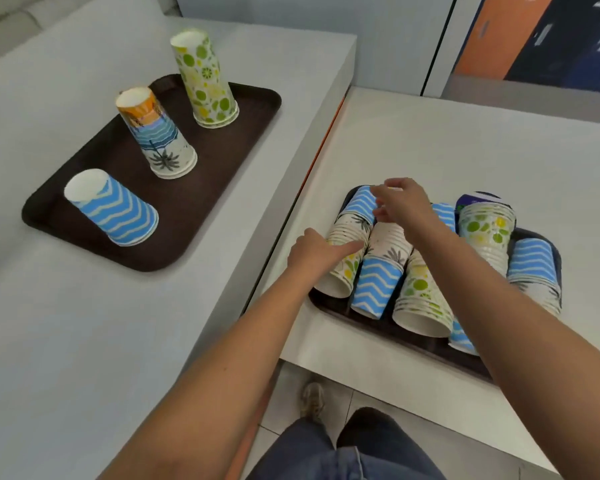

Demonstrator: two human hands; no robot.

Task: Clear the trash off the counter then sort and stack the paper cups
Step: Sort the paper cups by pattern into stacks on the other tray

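**A:** So, what does the right hand (399, 206) have?

**B:** Its fingers are curled. Thumb and fingertips pinch the end of a blue-and-white zigzag paper cup (361, 202), which lies on its side at the far left of the heap.

**A:** And the left hand (312, 251)?

**B:** It rests on a lying stack of white paper cups printed with lemons and limes (340, 271), with the forefinger stretched along it. Whether the other fingers wrap round the stack, I cannot tell.

**A:** How will the zigzag cup handle?

**B:** I'd judge it very light, thin-walled and easy to crush. The rolled rim and the base should be the stiff parts, so hold it there and not mid-wall. If it is nested in the cups beside it, friction may drag them along, and the left hand's brace would help.

**A:** Where does it all sit?

**B:** The mixed heap fills a dark brown plastic tray (406, 335) on the near right table. On the higher counter to the left, a second brown tray (222, 161) carries three upturned stacks. Nearest is a blue zigzag stack (118, 213), the likely home for this cup. Behind it stands an orange-and-blue palm-print stack (160, 140), and farthest back a lemon-and-lime stack (205, 81).
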